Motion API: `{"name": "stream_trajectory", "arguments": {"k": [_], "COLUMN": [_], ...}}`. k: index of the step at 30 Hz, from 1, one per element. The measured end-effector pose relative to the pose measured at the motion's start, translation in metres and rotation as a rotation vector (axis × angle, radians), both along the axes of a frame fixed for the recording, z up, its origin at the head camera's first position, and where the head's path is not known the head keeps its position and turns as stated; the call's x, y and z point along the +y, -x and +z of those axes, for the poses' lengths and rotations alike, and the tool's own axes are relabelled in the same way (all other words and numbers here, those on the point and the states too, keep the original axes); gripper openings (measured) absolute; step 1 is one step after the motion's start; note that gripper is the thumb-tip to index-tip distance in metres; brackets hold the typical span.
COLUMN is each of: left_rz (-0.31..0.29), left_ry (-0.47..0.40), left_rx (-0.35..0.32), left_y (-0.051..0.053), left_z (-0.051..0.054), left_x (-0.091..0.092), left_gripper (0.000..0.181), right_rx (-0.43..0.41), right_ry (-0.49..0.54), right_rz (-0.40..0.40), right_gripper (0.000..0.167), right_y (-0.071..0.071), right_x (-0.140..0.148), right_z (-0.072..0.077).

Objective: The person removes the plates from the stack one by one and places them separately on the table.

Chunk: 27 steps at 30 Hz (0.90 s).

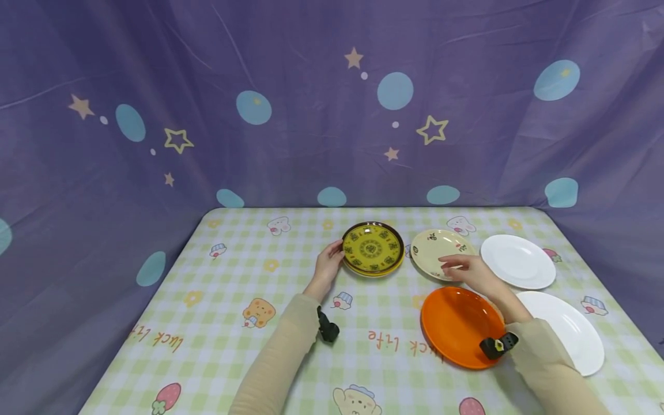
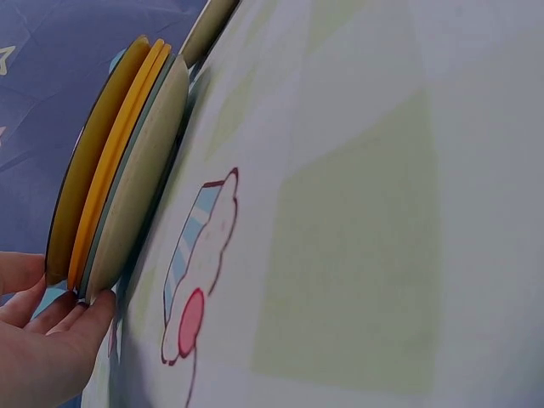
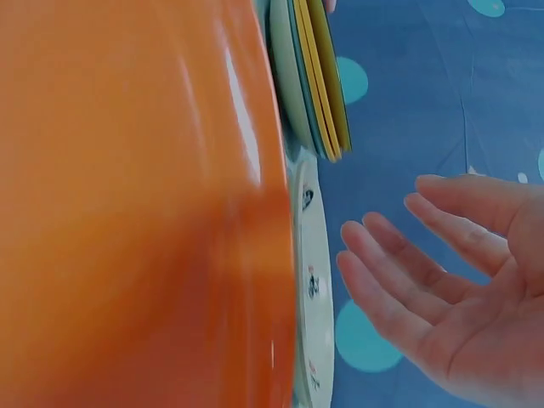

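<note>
A stack of several plates (image 1: 370,248) stands towards the back middle of the table, its top one olive-yellow with a dark rim and a printed pattern. In the left wrist view, orange-yellow, teal and pale edges show under that olive plate (image 2: 98,161). My left hand (image 1: 329,262) grips the stack's left rim, fingertips against the plate edges. Over the near right edge of a cream plate (image 1: 433,253) with small printed motifs hovers my right hand (image 1: 469,271). Its fingers (image 3: 391,263) are spread and relaxed, holding nothing.
An orange plate (image 1: 456,323) lies under my right forearm. Two white plates (image 1: 519,259) are on the right, the nearer one (image 1: 576,334) partly hidden by the sleeve. A checked cloth (image 1: 223,346) covers the table, and a purple curtain (image 1: 321,155) hangs behind.
</note>
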<state>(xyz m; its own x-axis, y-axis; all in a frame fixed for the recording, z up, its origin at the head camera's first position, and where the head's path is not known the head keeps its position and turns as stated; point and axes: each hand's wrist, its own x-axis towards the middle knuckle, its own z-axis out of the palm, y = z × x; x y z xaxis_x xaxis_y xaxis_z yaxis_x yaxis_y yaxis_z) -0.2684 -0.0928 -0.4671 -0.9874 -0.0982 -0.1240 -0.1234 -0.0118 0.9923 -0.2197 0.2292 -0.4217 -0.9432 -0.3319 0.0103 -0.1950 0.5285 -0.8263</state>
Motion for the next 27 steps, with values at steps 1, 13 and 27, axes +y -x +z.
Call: {"name": "stream_trajectory", "arguments": {"k": [1, 13, 27], "left_rz": [0.0, -0.006, -0.004], "left_ry": [0.001, 0.015, 0.03], "left_rx": [0.0, -0.002, 0.001], "left_y": [0.0, -0.001, 0.0], "left_z": [0.0, 0.0, 0.0], "left_x": [0.0, 0.0, 0.0], "left_gripper": [0.04, 0.04, 0.04], "right_rx": [-0.011, -0.097, -0.272], "right_ry": [0.021, 0.128, 0.327], "right_rz": [0.009, -0.021, -0.092], "right_gripper": [0.036, 0.038, 0.046], "right_y": [0.002, 0.023, 0.043], "right_x": [-0.003, -0.035, -0.069], "right_z": [0.0, -0.002, -0.007]}}
